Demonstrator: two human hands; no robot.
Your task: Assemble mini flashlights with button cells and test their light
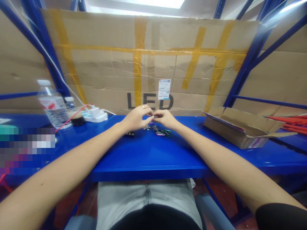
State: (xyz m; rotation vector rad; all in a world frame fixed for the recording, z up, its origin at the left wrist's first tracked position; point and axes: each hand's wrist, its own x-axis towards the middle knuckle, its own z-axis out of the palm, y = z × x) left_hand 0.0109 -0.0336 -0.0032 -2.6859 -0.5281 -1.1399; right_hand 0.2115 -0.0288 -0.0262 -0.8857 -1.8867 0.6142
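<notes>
My left hand [137,117] and my right hand [166,118] meet above the far middle of the blue table [146,156]. Fingertips and thumbs of both are pinched together around something tiny and pale that I cannot make out. Just below them lie small metal pieces [146,127] in a loose group. Beside these is a darker cluster of metal parts [154,128]. Purple [160,134] and green carabiners [167,131] rest to the right of that. Several small dark pieces [130,134] sit under my left wrist, partly hidden.
An open cardboard box [225,127] stands on the right, with red lengths [295,123] beyond it. At left are a water bottle [54,107], a bottle of dark liquid [76,116] and a white power strip [96,116]. A large cardboard sheet [107,76] closes off the back.
</notes>
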